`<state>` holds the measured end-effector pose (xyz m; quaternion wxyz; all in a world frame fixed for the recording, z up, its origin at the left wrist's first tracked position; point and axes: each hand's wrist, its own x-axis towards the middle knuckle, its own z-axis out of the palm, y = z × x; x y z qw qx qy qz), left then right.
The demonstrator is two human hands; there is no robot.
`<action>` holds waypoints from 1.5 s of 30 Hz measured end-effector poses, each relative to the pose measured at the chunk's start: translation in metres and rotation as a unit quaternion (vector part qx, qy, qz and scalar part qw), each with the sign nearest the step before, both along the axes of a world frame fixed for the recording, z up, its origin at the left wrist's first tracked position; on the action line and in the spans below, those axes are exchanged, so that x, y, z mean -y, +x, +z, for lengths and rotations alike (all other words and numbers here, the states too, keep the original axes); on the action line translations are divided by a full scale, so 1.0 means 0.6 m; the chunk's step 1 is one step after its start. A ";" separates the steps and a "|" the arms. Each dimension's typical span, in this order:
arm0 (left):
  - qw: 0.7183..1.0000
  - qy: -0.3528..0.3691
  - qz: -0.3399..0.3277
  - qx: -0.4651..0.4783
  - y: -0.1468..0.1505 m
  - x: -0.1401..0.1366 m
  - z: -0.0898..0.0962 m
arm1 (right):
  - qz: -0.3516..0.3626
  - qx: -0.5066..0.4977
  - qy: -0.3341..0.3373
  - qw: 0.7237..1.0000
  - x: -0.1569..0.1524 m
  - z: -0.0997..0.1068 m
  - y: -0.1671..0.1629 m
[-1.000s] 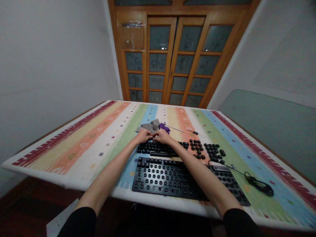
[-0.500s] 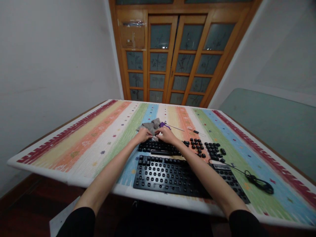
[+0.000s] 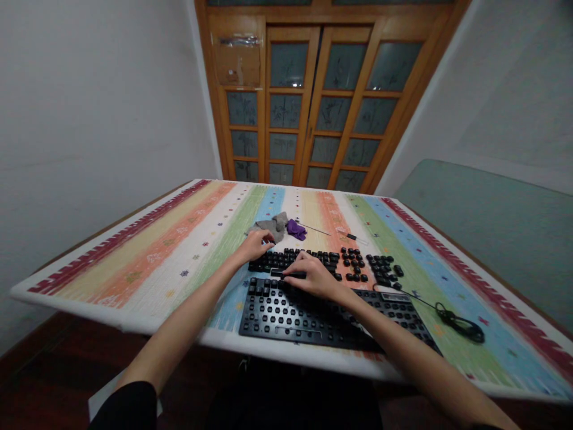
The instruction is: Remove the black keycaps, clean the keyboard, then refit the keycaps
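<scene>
Over the upper left edge of the black keyboard (image 3: 308,325), my right hand (image 3: 311,275) is closed in a pinch, with a small black keycap at its fingertips. Much of the keyboard shows bare key stems; caps sit along its top left row. My left hand (image 3: 258,243) is at the left end of the rows of loose black keycaps (image 3: 290,258), beside a crumpled grey cloth (image 3: 271,227). Its fingers are curled together around something small and dark that I cannot make out. The long spacebar keycap (image 3: 277,272) lies partly behind my right fingers.
A purple cloth (image 3: 296,229) lies behind the keycaps, near a thin rod (image 3: 317,230) and a small black-handled tool (image 3: 351,237). More loose keycaps (image 3: 385,269) lie to the right. The coiled cable (image 3: 461,325) rests on the striped tablecloth (image 3: 147,263).
My hands were together by the grey cloth and have parted. The right has come down and nearer to the keyboard's top row; the left has stayed near the cloth. The purple cloth is now uncovered.
</scene>
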<state>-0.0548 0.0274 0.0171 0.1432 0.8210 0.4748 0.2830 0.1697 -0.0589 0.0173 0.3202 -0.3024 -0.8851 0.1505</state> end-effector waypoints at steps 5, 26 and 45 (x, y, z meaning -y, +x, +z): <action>0.994 0.083 -0.054 0.037 -0.021 0.069 0.014 | 0.022 -0.003 0.033 0.999 0.035 -0.016 0.008; 0.975 0.103 -0.193 -0.025 -0.028 0.200 -0.026 | -0.007 0.088 0.223 0.971 0.060 -0.044 -0.012; 0.973 0.127 -0.192 -0.029 -0.024 0.200 -0.027 | -0.007 0.096 0.214 0.972 0.068 -0.042 -0.019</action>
